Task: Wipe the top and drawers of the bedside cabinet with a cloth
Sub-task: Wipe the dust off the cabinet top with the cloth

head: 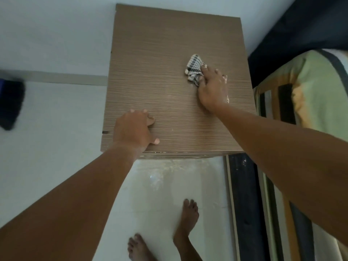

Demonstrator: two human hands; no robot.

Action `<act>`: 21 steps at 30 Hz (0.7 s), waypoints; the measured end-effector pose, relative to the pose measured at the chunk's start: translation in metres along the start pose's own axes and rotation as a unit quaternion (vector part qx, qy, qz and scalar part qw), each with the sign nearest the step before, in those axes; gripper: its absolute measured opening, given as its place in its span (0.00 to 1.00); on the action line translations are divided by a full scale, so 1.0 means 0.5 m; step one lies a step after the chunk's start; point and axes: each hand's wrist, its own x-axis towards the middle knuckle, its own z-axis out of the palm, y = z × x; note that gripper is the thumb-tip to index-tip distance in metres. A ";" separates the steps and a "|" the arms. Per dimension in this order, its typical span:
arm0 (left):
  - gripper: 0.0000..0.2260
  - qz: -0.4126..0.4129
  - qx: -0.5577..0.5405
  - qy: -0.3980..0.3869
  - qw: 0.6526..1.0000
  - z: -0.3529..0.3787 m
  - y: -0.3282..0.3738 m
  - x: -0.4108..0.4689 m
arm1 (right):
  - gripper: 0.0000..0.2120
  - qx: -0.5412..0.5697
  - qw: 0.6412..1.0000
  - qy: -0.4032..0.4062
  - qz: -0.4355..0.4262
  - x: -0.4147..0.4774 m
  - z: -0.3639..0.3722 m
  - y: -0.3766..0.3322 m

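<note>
Nearest the camera, two bare feet (185,221) stand on the pale glossy tiled floor (56,176) at about 6 o'clock, just before the front edge of the brown wood-grain bedside cabinet (169,44). The left hand (134,129) lies palm down on the cabinet top near its 7 o'clock corner, fingers spread and curled slightly, gripping nothing. Farther in, toward 3 o'clock on the top, the right hand (212,89) presses down on a crumpled black-and-white checked cloth (194,69), fingers laid over it; most of the cloth sticks out beyond the fingertips. The two hands are well apart. At the right, a bed with green, yellow and dark striped bedding (316,91) stands beside the cabinet. At 9 o'clock, a blurred dark blue object (10,104) sits at the frame's edge.
</note>
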 end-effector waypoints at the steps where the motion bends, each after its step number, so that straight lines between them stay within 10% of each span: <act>1: 0.35 -0.003 -0.001 -0.001 1.000 -0.002 0.001 0.004 | 0.23 -0.012 0.999 -0.004 -0.031 -0.009 0.021 -0.010; 13: 0.18 -0.103 -0.162 0.260 0.946 0.096 -0.138 -0.130 | 0.21 -0.092 0.931 -0.091 -0.342 -0.294 0.134 -0.103; 21: 0.26 -0.174 -0.236 0.218 0.931 0.083 -0.106 -0.102 | 0.23 -0.112 0.990 0.018 -0.081 -0.289 0.032 0.105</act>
